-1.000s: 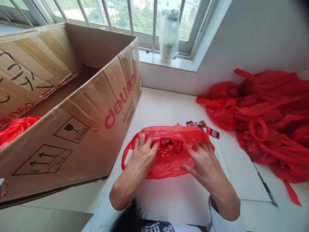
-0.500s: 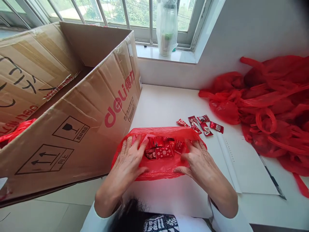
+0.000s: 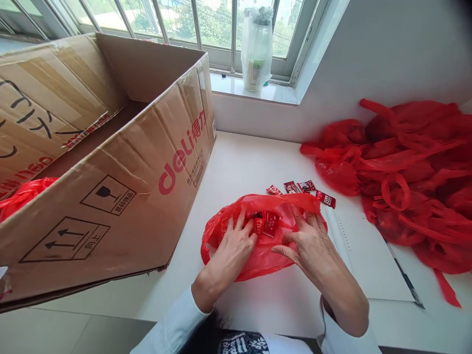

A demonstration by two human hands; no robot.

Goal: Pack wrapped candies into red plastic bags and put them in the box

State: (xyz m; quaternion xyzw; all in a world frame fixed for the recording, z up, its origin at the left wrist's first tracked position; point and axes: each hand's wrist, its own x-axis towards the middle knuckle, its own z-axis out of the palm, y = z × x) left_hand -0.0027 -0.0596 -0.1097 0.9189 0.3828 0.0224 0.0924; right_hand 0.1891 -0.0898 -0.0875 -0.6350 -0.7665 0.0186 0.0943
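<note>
While both hands (image 3: pixel 236 243) press it, red bag (image 3: pixel 258 260) lies beneath — flat.

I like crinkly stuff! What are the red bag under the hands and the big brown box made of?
The red bag looks like thin, shiny plastic: it wrinkles, and light shows through it. Both hands, left hand and right hand, press on it. The brown box looks like matte cardboard: creased walls, folded flaps, printed marks.

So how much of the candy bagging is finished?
Done: one filled red plastic bag shows in the cardboard box. In hand: left hand and right hand press a red bag of sweets. Left: loose red sweet packets and a pile of red bags.
</note>
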